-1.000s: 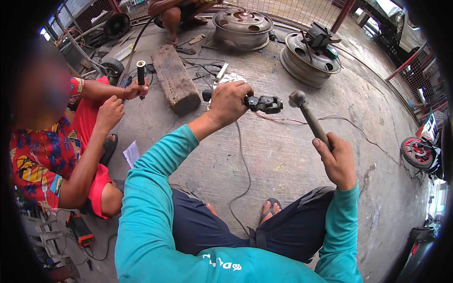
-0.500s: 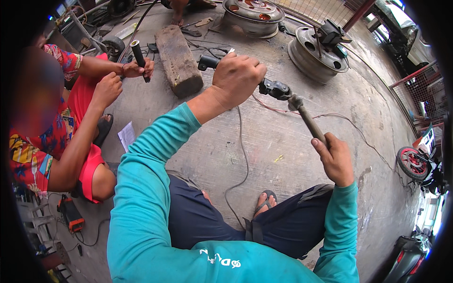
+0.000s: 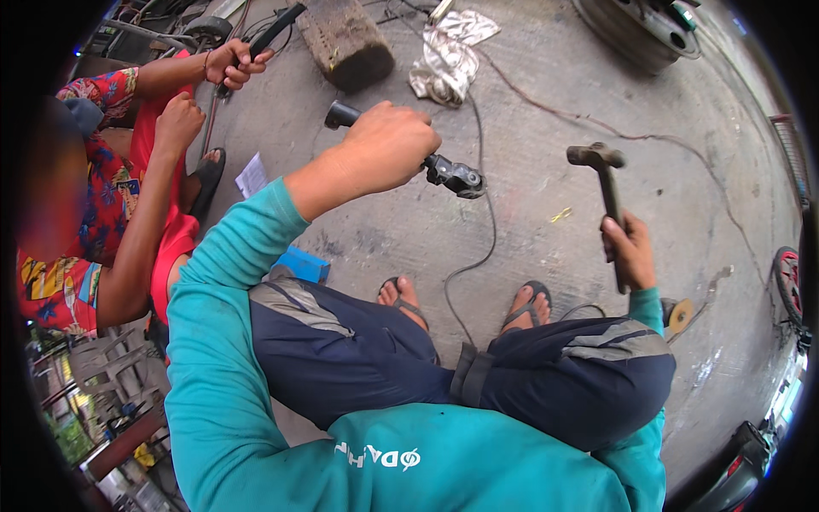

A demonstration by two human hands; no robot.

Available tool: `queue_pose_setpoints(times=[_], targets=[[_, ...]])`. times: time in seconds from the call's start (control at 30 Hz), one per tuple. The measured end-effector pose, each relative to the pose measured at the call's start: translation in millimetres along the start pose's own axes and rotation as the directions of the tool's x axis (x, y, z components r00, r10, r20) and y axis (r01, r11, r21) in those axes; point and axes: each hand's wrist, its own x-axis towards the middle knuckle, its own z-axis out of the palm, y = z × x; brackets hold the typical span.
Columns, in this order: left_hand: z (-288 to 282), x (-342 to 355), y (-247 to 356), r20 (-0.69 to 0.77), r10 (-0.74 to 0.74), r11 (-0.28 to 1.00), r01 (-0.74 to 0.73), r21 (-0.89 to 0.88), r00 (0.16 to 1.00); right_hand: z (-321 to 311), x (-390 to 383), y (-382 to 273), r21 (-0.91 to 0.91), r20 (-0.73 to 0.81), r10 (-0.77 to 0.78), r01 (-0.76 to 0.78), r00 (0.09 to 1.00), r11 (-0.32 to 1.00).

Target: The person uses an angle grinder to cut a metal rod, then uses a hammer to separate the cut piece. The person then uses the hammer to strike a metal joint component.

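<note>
My left hand (image 3: pixel 368 155) is closed round a dark metal steering shaft with a universal joint (image 3: pixel 456 177), held above the concrete floor. One end of the shaft sticks out to the left of my fist; the joint juts out to the right. In my right hand (image 3: pixel 631 252) is a hammer (image 3: pixel 611 188), gripped by its handle with the head up. A gap separates the hammer head from the joint.
At the left a person in a flowered shirt holds a black tube (image 3: pixel 275 34). A worn wooden block (image 3: pixel 345 47), a white rag (image 3: pixel 448 60) and a wheel rim (image 3: pixel 636 34) lie ahead. A cable (image 3: pixel 493 230) crosses the floor toward me.
The hammer head has moved away from the joint, to the right. My left hand, still round the shaft, appears farther left. The view has tilted down, bringing the rag and both feet into sight.
</note>
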Motion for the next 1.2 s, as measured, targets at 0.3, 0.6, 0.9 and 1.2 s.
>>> queue_pose_setpoints(times=[0.3,0.6,0.9,1.2], targets=[[35.8,-15.8,13.2,0.061,-0.024,0.999,0.023,0.025,0.998,91.0,3.5,113.4,0.407,0.144,0.496,-0.508,0.856,0.759],[49.1,1.8,14.8,0.14,-0.018,0.997,0.028,-0.072,0.99,104.8,-22.8,144.2,0.565,0.289,0.541,-0.597,0.79,0.57],[89.4,9.7,1.6,0.186,-0.058,0.734,0.169,-0.658,0.981,107.7,-27.1,152.6,0.531,0.292,0.476,-0.555,0.83,0.641],[95.1,4.5,2.1,0.157,-0.109,0.685,0.189,-0.704,0.982,106.4,-24.0,151.6,0.538,0.308,0.469,-0.558,0.828,0.631]])
